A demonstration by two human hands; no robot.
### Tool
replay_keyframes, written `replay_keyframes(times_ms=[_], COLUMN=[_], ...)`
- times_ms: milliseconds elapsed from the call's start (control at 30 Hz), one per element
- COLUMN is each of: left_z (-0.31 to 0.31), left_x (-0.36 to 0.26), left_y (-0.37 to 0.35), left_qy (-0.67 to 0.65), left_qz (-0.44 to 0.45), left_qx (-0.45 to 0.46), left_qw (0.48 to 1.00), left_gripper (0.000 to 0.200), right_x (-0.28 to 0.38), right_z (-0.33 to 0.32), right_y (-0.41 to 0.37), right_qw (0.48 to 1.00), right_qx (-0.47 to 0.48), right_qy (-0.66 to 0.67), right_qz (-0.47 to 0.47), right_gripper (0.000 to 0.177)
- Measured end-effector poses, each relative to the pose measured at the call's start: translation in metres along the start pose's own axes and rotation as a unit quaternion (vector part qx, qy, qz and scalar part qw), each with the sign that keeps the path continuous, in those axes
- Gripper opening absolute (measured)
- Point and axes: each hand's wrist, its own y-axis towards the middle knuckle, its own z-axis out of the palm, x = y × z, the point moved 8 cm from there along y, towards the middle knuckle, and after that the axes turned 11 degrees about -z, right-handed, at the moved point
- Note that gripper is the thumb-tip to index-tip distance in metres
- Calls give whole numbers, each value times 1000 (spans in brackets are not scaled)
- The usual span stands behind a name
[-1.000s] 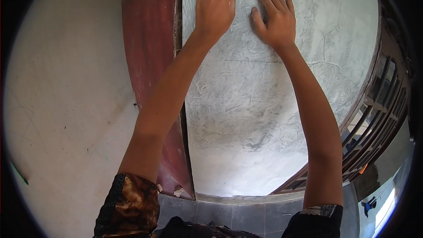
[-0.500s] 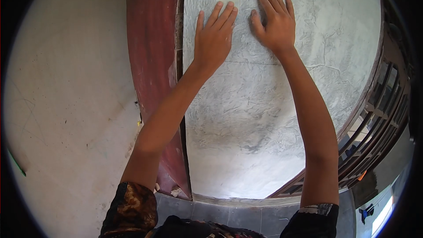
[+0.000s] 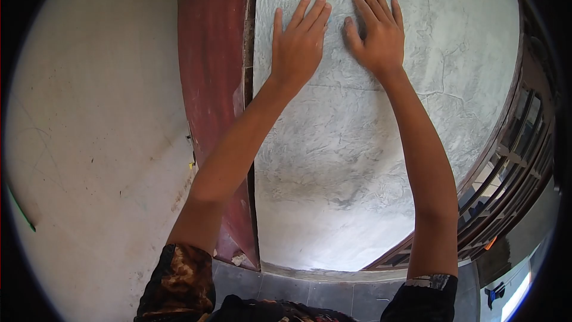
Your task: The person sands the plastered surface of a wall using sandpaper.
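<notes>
Both arms reach up across a pale grey, roughly plastered wall panel (image 3: 333,155) with fine cracks and darker smears. My left hand (image 3: 298,50) lies flat against its upper left part, fingers stretched out and pointing up. A tiny bluish fleck shows at the edge of that hand's fingers; whether anything is under the palm is hidden. To the right, my right hand (image 3: 382,42) rests on the same surface with its fingers spread and thumb apart. No object shows in it.
A dark red wooden board (image 3: 213,53) runs along the panel's left edge, beside a beige wall (image 3: 95,113). Brown window bars (image 3: 506,173) stand at right. Grey floor tiles (image 3: 286,289) lie below, and a thin green object (image 3: 22,210) shows at far left.
My left hand has slid slightly upward on the plaster. My right hand keeps its place on the wall, and the whole view has shifted a little.
</notes>
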Motion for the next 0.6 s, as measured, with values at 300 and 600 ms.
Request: replay_keyframes(times_ms=[300, 600], left_z=[-4, 6], left_x=[0, 4], left_y=[-13, 48], left_qy=[3, -34], left_qz=[1, 29], left_qx=[-15, -102], left_qw=[1000, 994], left_gripper=[38, 36], right_x=[-1, -1], right_z=[0, 0], right_y=[-2, -2], right_qw=[1000, 1000], right_qx=[-3, 0], right_qy=[-1, 1], right_qz=[-3, -3], right_gripper=[51, 51])
